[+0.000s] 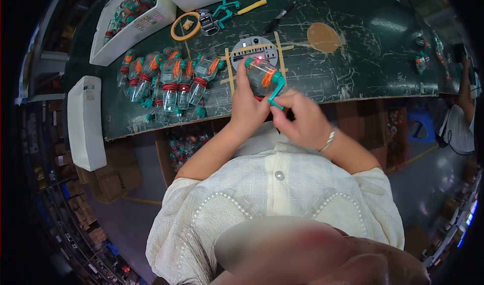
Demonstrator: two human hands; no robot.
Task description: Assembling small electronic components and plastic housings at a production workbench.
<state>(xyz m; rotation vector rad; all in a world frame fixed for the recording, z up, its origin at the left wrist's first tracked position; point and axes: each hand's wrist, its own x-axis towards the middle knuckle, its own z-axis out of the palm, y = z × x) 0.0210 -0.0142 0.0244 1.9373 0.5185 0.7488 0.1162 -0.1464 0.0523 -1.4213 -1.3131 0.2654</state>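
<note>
My left hand [246, 106] is wrapped round a clear plastic hand-crank device [259, 76] with teal ends, an orange part and a red cord. A small red light glows at its far end. The fingers of my right hand [305, 121] are closed on the device's teal crank handle [277, 91], which sticks out at the right. Just beyond the device, a round grey fixture [254, 47] is bordered by strips of masking tape on the green worktable [363, 68]. To the left stand and lie several similar clear devices [171, 78] with red cords wound on them.
A white foam box [106, 50] holding more devices stands at the far left. Near it lie a tape roll [174, 32], teal cranks [224, 10], a yellow-handled tool [252, 6] and a black pen [279, 18]. A white foam tray [85, 129] sits beyond the left edge. Another person [461, 118] is at far right.
</note>
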